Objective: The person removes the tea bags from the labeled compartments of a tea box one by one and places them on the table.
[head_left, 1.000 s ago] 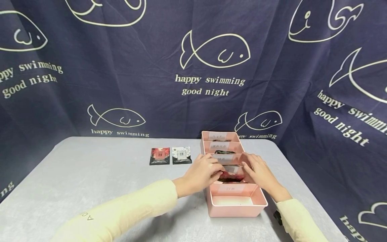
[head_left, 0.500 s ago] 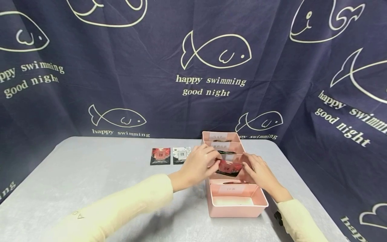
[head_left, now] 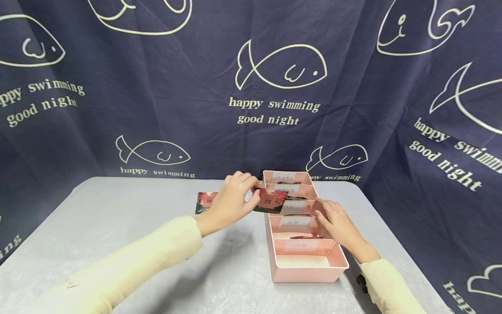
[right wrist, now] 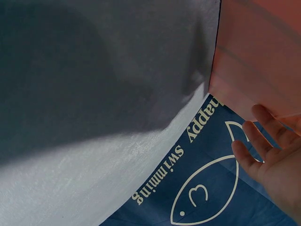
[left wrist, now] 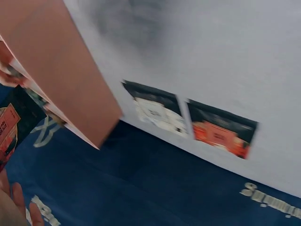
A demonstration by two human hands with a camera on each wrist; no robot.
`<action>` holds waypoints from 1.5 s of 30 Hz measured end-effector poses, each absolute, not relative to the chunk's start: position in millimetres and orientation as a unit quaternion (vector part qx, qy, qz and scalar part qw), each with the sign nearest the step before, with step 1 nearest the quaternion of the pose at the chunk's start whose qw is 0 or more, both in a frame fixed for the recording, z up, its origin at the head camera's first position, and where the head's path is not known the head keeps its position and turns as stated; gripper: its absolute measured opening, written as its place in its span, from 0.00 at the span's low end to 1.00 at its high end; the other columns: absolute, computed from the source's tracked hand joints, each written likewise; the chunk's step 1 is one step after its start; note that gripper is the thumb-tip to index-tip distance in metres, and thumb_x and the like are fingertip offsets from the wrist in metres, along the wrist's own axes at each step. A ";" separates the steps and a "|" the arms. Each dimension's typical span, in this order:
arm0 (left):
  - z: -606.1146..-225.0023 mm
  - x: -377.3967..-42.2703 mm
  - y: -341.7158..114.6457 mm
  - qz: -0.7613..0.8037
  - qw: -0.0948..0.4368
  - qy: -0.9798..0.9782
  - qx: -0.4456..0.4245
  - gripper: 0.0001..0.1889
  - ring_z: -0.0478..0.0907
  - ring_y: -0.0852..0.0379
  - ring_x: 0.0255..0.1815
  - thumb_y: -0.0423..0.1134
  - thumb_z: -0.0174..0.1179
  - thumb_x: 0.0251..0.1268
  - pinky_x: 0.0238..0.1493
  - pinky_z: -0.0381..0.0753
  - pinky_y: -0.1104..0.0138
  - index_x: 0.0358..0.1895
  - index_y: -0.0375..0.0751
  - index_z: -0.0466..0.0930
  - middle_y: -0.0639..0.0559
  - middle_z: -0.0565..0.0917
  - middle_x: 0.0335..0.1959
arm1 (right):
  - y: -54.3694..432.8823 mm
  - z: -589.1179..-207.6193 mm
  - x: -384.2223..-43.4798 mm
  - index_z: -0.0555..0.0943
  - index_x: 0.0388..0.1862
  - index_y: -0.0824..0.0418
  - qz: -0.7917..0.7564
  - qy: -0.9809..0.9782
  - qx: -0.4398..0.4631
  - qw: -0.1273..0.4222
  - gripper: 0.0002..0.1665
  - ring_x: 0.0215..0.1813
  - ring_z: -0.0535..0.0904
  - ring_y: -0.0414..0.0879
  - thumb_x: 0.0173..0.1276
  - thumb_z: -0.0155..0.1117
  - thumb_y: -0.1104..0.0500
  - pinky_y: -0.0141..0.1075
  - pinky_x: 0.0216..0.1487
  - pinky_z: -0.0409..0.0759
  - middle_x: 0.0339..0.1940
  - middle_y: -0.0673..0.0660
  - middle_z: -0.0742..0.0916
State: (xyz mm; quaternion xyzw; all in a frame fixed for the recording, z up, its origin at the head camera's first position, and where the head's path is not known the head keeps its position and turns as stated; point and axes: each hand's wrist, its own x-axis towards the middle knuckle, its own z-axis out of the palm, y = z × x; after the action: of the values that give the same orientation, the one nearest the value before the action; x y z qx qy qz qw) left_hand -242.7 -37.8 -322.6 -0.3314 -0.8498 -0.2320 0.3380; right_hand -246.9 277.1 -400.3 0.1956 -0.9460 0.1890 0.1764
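My left hand [head_left: 231, 198] pinches a red-and-black tea packet [head_left: 270, 200] at its left end, above the left rim of the pink divided box [head_left: 310, 274]. The same packet [left wrist: 11, 122] shows at the left edge of the left wrist view. My right hand [head_left: 340, 226] rests at the box's right rim, its fingers loosely extended along the outer wall in the right wrist view. Behind my left hand another red-and-black packet [head_left: 205, 200] lies on the table, partly covered. A white-and-black packet [left wrist: 157, 113] lies beside it, largely hidden in the head view.
The box has several compartments with labelled dividers [head_left: 300, 245]. Dark packet edges [head_left: 307, 237] stick up in some of them. A small black object [head_left: 361, 282] sits by the right sleeve. A blue fish-print curtain [head_left: 211, 131] hangs behind the grey table [head_left: 129, 226].
My left hand has lifted the red-and-black packet out of a middle compartment and moved it left and away, over the box's left rim. The right hand has stayed at the rim.
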 end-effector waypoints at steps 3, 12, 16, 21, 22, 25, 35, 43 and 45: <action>-325.4 -250.0 -53.5 -0.229 0.347 -0.853 -0.315 0.03 0.70 0.59 0.32 0.37 0.53 0.53 0.30 0.63 0.66 0.29 0.48 0.77 0.60 0.75 0.24 | 276.9 -400.4 -247.1 0.69 0.57 0.71 0.190 -0.946 0.196 0.177 0.25 0.54 0.70 0.61 0.68 0.50 0.55 0.57 0.55 0.63 0.50 0.66 0.79; -341.8 -266.5 -104.5 -0.214 0.347 -0.878 -0.253 0.02 0.70 0.54 0.29 0.37 0.54 0.51 0.31 0.64 0.60 0.27 0.46 0.77 0.56 0.76 0.22 | 277.0 -401.3 -247.6 0.69 0.58 0.70 0.189 -0.946 0.198 0.177 0.25 0.54 0.70 0.61 0.67 0.51 0.55 0.57 0.55 0.64 0.51 0.66 0.79; -348.8 -270.1 -124.4 -0.207 0.329 -0.892 -0.230 0.02 0.69 0.52 0.30 0.36 0.54 0.51 0.33 0.64 0.58 0.27 0.45 0.76 0.55 0.76 0.22 | 277.0 -400.0 -247.0 0.69 0.58 0.70 0.187 -0.946 0.198 0.176 0.25 0.55 0.70 0.61 0.67 0.51 0.56 0.57 0.55 0.64 0.51 0.66 0.79; -359.0 -274.2 -147.2 -0.194 0.313 -0.907 -0.207 0.02 0.69 0.52 0.30 0.36 0.54 0.50 0.35 0.64 0.57 0.26 0.43 0.75 0.55 0.75 0.22 | 276.8 -399.2 -246.2 0.69 0.58 0.70 0.186 -0.947 0.198 0.174 0.25 0.55 0.70 0.62 0.67 0.51 0.56 0.57 0.55 0.64 0.51 0.66 0.79; -361.0 -274.9 -151.5 -0.193 0.310 -0.908 -0.204 0.02 0.68 0.52 0.29 0.36 0.54 0.50 0.34 0.63 0.57 0.26 0.43 0.75 0.54 0.75 0.22 | 276.8 -399.2 -246.1 0.69 0.58 0.70 0.186 -0.947 0.198 0.174 0.25 0.54 0.70 0.62 0.67 0.51 0.56 0.57 0.55 0.64 0.51 0.66 0.79; -366.3 -276.8 -164.7 -0.182 0.304 -0.913 -0.200 0.01 0.68 0.51 0.29 0.36 0.55 0.49 0.33 0.63 0.57 0.26 0.43 0.74 0.54 0.75 0.21 | 277.0 -399.2 -246.1 0.69 0.58 0.70 0.186 -0.947 0.196 0.173 0.25 0.55 0.70 0.62 0.68 0.51 0.55 0.57 0.55 0.64 0.51 0.66 0.79; -369.8 -277.2 -203.2 -0.183 0.260 -0.930 -0.182 0.02 0.69 0.50 0.32 0.34 0.54 0.49 0.38 0.64 0.55 0.28 0.43 0.75 0.53 0.77 0.24 | 276.9 -400.4 -247.4 0.69 0.58 0.70 0.189 -0.946 0.195 0.176 0.25 0.54 0.71 0.61 0.67 0.51 0.56 0.56 0.55 0.65 0.50 0.66 0.79; -369.3 -277.0 -217.5 -0.177 0.240 -0.940 -0.167 0.03 0.69 0.50 0.33 0.35 0.53 0.51 0.38 0.64 0.54 0.29 0.44 0.75 0.52 0.77 0.24 | 277.3 -400.6 -247.0 0.69 0.58 0.70 0.191 -0.947 0.191 0.175 0.26 0.54 0.71 0.61 0.67 0.51 0.55 0.56 0.55 0.65 0.50 0.66 0.79; -370.5 -277.3 -220.1 -0.177 0.234 -0.942 -0.165 0.03 0.70 0.50 0.33 0.35 0.53 0.51 0.38 0.65 0.55 0.29 0.44 0.76 0.52 0.77 0.24 | 277.4 -400.5 -246.9 0.69 0.58 0.70 0.191 -0.947 0.191 0.175 0.25 0.54 0.71 0.61 0.67 0.51 0.55 0.56 0.55 0.65 0.51 0.66 0.79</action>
State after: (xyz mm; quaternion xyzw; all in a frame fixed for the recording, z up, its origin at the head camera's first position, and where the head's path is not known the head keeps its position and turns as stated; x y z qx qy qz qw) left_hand -277.3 -220.1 -370.5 -0.1648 -0.9416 -0.1774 0.2339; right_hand -246.9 277.4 -400.5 0.1912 -0.9468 0.1905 0.1751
